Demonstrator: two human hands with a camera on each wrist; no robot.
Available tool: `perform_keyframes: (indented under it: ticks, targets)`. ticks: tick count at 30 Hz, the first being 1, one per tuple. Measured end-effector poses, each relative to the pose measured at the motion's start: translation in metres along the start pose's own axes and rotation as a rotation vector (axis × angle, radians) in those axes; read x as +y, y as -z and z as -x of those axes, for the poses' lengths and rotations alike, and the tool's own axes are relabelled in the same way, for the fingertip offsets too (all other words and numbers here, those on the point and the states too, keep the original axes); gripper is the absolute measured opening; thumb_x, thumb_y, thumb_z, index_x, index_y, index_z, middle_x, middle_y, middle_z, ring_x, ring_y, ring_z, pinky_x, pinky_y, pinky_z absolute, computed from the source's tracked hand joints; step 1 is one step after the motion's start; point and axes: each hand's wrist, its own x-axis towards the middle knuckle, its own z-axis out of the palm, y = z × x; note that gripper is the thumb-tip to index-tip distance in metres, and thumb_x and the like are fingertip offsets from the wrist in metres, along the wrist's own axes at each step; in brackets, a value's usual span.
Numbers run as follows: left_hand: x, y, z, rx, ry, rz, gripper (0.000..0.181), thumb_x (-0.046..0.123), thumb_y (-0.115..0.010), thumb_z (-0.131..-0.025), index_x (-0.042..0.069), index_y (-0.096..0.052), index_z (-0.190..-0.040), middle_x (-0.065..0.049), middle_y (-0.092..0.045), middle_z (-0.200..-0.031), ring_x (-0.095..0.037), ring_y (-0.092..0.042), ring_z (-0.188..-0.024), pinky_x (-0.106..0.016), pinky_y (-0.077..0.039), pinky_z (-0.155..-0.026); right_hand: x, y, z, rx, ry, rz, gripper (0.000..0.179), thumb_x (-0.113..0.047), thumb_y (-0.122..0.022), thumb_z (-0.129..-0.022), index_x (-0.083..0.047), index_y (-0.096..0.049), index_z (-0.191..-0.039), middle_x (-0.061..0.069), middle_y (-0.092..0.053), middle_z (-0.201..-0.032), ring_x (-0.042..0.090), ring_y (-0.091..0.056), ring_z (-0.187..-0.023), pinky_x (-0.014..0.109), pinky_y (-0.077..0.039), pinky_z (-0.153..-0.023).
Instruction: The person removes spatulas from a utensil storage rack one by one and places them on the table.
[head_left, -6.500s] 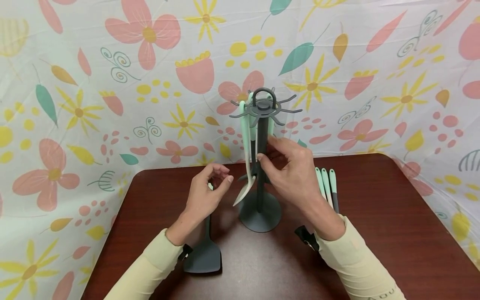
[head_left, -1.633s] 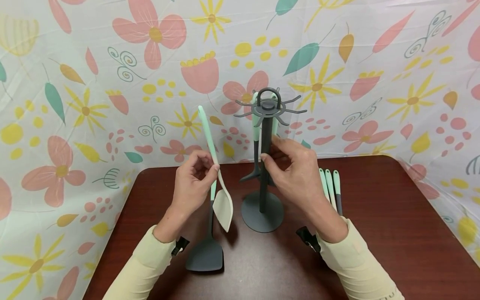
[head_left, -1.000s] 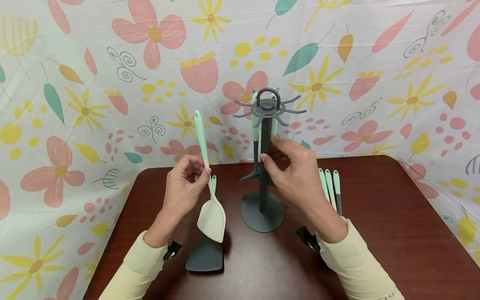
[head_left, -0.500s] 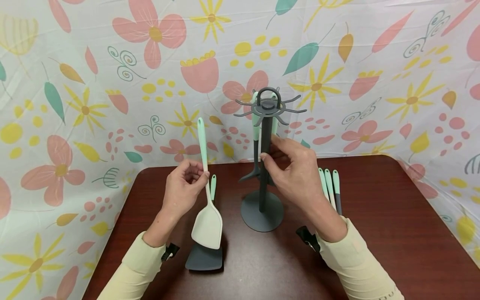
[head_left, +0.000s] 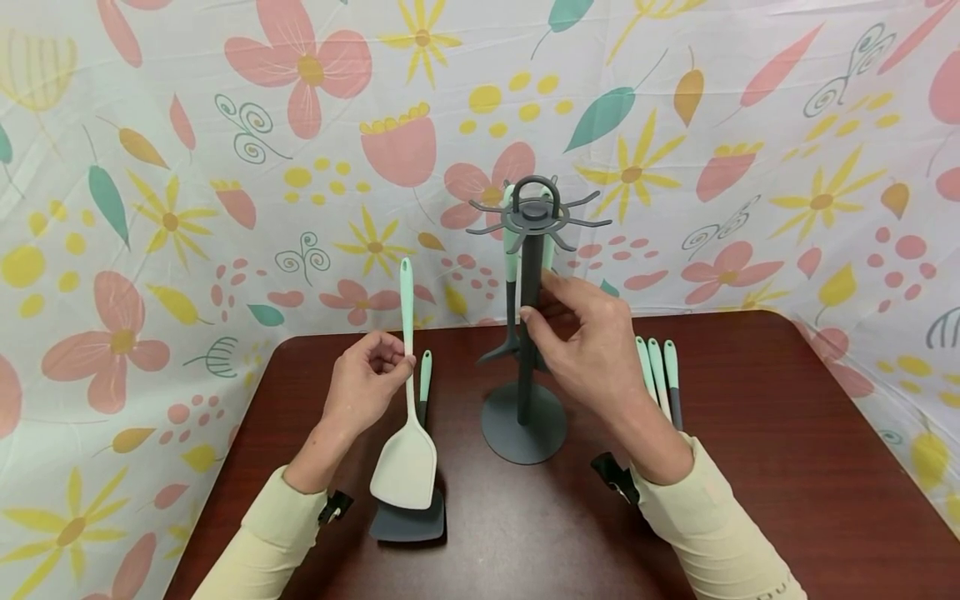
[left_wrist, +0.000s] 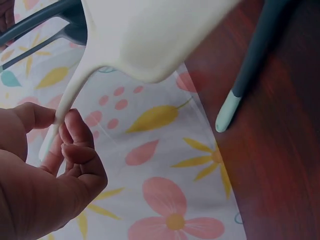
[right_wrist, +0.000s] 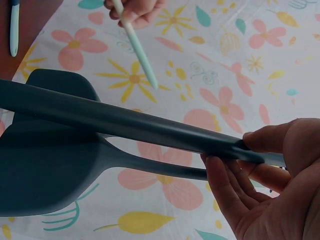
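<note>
My left hand pinches a cream spatula with a mint handle between thumb and fingers, handle up and blade toward me. In the head view its blade overlaps a dark grey spatula lying on the table, whose mint handle end shows in the left wrist view. My right hand grips the post of a dark grey utensil stand with a ring of hooks on top. Behind the post hang grey utensils with mint handles; a wide grey blade shows in the right wrist view.
To the right of the stand, three mint-handled utensils lie on the dark red-brown table, partly hidden by my right forearm. A flower-print cloth hangs behind the table.
The cream spatula was hanging on the stand; my left hand took it off, carried it left and turned its blade, then lowered it over the grey spatula. My right hand stays on the post.
</note>
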Motion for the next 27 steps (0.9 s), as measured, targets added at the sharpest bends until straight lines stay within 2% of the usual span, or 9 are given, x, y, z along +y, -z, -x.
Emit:
perform_keyframes:
  ticks: [7,16,23,27]
  targets:
    - [-0.011,0.000,0.001,-0.029,0.039,-0.051,0.010,0.017,-0.078,-0.098,0.015,-0.070,-0.103,-0.003,-0.071,-0.090,-0.020,-0.068,-0.080,-0.029,-0.056,-0.068,0.000,0.000,0.000,0.002,0.001,0.001,0.034,-0.009,-0.080,-0.095,-0.007,-0.076,-0.129,0.001,-0.077,-0.101,0.010,-0.074,-0.080,0.022,-0.059,-0.070]
    - [-0.020,-0.004,0.002,-0.085,0.093,-0.086,0.010,0.018,-0.078,-0.098,0.014,-0.070,-0.101,-0.003,-0.072,-0.088,-0.021,-0.067,-0.077,-0.033,-0.054,-0.063,0.000,0.000,0.000,0.005,0.002,0.000,0.034,-0.009,-0.080,-0.095,-0.008,-0.076,-0.129,0.001,-0.077,-0.100,0.010,-0.074,-0.081,0.022,-0.059,-0.070]
    - [-0.029,-0.007,0.002,-0.115,0.131,-0.110,0.010,0.017,-0.078,-0.098,0.012,-0.070,-0.101,-0.004,-0.072,-0.087,-0.020,-0.067,-0.075,-0.034,-0.055,-0.065,0.000,0.000,0.000,0.003,0.002,-0.005,0.034,-0.009,-0.080,-0.096,-0.008,-0.076,-0.129,0.000,-0.076,-0.101,0.010,-0.074,-0.082,0.022,-0.059,-0.070]
    - [-0.035,-0.008,0.002,-0.127,0.153,-0.123,0.011,0.017,-0.078,-0.098,0.012,-0.070,-0.101,-0.004,-0.072,-0.085,-0.023,-0.068,-0.074,-0.034,-0.056,-0.066,0.000,0.000,0.000,0.001,0.003,-0.007,0.034,-0.009,-0.080,-0.096,-0.009,-0.076,-0.130,0.001,-0.076,-0.102,0.010,-0.075,-0.083,0.023,-0.060,-0.071]
